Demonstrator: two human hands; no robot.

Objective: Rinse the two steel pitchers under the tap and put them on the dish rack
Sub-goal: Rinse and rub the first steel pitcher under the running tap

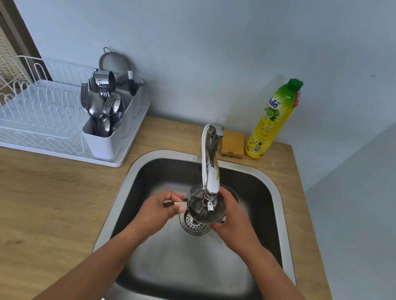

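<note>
A steel pitcher (198, 209) is held upright under the spout of the tap (210, 172), over the sink's drain. My left hand (162, 207) grips its handle on the left side. My right hand (230, 213) wraps around its right wall. A second steel pitcher (104, 79) lies tilted on top of the cutlery holder in the white dish rack (34, 110) at the back left. I cannot tell whether water is running.
The steel sink (281, 206) is set in a wooden counter (30, 194). The rack's holder (105, 145) is full of forks and spoons, with a sieve (114, 63) behind it. A yellow sponge (233, 143) and a dish soap bottle (273, 123) stand behind the sink.
</note>
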